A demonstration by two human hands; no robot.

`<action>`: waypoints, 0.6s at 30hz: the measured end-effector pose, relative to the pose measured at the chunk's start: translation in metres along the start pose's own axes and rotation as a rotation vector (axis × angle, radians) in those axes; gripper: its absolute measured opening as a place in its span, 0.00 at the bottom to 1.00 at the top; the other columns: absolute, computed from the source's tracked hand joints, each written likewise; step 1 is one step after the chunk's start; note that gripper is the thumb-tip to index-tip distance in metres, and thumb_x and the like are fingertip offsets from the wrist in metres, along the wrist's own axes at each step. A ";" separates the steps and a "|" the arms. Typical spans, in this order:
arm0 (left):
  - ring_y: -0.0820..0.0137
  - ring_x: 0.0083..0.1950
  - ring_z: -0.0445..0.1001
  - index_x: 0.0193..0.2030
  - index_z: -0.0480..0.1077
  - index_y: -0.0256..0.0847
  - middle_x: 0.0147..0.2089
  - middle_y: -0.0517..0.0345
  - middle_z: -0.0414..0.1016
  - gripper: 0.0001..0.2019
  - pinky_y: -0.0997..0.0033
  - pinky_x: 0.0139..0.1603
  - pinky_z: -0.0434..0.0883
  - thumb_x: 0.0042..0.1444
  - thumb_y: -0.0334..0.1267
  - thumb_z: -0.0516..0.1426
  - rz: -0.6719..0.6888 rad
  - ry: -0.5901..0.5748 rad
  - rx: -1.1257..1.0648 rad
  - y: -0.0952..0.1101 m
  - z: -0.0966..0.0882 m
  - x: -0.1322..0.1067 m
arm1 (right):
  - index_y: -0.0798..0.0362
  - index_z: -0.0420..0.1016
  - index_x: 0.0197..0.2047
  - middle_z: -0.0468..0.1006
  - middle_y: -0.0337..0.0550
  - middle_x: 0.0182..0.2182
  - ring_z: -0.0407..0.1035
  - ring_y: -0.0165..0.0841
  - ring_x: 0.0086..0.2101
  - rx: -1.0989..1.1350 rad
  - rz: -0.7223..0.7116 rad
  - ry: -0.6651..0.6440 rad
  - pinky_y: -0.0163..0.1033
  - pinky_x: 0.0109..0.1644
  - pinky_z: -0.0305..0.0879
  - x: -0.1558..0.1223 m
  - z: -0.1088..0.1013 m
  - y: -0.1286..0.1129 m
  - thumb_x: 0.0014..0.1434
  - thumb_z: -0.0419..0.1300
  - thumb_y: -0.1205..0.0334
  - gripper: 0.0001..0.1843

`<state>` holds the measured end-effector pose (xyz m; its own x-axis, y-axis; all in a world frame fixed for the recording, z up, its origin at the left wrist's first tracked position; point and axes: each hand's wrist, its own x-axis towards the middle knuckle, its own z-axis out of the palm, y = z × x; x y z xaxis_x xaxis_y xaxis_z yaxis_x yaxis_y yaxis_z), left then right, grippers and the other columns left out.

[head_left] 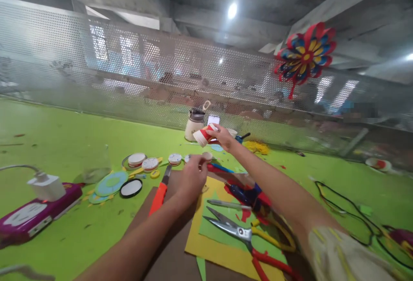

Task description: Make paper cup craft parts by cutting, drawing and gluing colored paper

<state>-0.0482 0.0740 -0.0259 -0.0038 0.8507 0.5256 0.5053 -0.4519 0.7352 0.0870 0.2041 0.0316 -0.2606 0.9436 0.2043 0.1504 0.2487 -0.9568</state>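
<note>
A red and white paper cup [201, 137] is tilted in my right hand [222, 136], whose fingers are wrapped round it above the far part of the table. Closer to me, my left hand [192, 177] is closed with curled fingers beside a small round pale piece [207, 156]. Whether the fingers hold that piece or something else is hidden. Left of this hand lies a utility knife [159, 197] with an orange handle. Scissors [240, 231] with red and yellow handles lie spread on yellow and green sheets [206, 240], with a grey pen [227, 205] just above them.
White round discs [150, 164] lie left of my hands. A beige kettle [194, 125] and a phone [213, 120] stand at the back before a perforated metal screen [135, 61]. A purple power strip [41, 214] is at left, black cable [343, 212] at right.
</note>
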 end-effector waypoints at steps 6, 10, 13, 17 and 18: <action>0.57 0.47 0.75 0.62 0.53 0.40 0.58 0.35 0.64 0.30 0.60 0.40 0.74 0.57 0.49 0.54 -0.195 0.075 -0.363 0.017 -0.006 0.013 | 0.52 0.70 0.44 0.76 0.39 0.35 0.72 0.31 0.33 0.287 0.011 -0.004 0.40 0.37 0.74 -0.089 -0.025 -0.018 0.54 0.65 0.57 0.16; 0.58 0.47 0.76 0.63 0.56 0.41 0.56 0.41 0.69 0.36 0.61 0.42 0.74 0.48 0.47 0.62 -0.201 -0.153 -0.558 0.034 0.002 0.003 | 0.52 0.69 0.42 0.77 0.39 0.34 0.73 0.31 0.31 0.411 0.045 0.070 0.40 0.36 0.74 -0.139 -0.024 -0.015 0.48 0.69 0.53 0.22; 0.59 0.48 0.75 0.60 0.60 0.39 0.51 0.43 0.73 0.35 0.60 0.47 0.72 0.44 0.43 0.65 -0.195 -0.268 -0.622 0.039 0.010 -0.006 | 0.53 0.69 0.41 0.78 0.40 0.33 0.73 0.32 0.31 0.467 0.068 0.135 0.41 0.36 0.74 -0.164 -0.026 -0.008 0.46 0.70 0.53 0.22; 0.60 0.47 0.75 0.55 0.63 0.39 0.48 0.45 0.75 0.30 0.60 0.46 0.72 0.44 0.41 0.65 -0.187 -0.300 -0.628 0.038 0.016 -0.011 | 0.54 0.70 0.40 0.78 0.39 0.30 0.73 0.32 0.28 0.493 0.063 0.226 0.37 0.29 0.74 -0.183 -0.035 0.000 0.47 0.70 0.54 0.21; 0.60 0.47 0.75 0.54 0.64 0.40 0.47 0.46 0.75 0.29 0.60 0.45 0.73 0.44 0.41 0.65 -0.189 -0.298 -0.632 0.037 0.017 -0.010 | 0.54 0.70 0.40 0.78 0.39 0.30 0.73 0.32 0.28 0.495 0.057 0.250 0.37 0.28 0.73 -0.185 -0.040 0.001 0.48 0.69 0.53 0.21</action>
<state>-0.0152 0.0531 -0.0111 0.2394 0.9261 0.2917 -0.0765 -0.2815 0.9565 0.1735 0.0389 0.0009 -0.0220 0.9907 0.1346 -0.3244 0.1203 -0.9383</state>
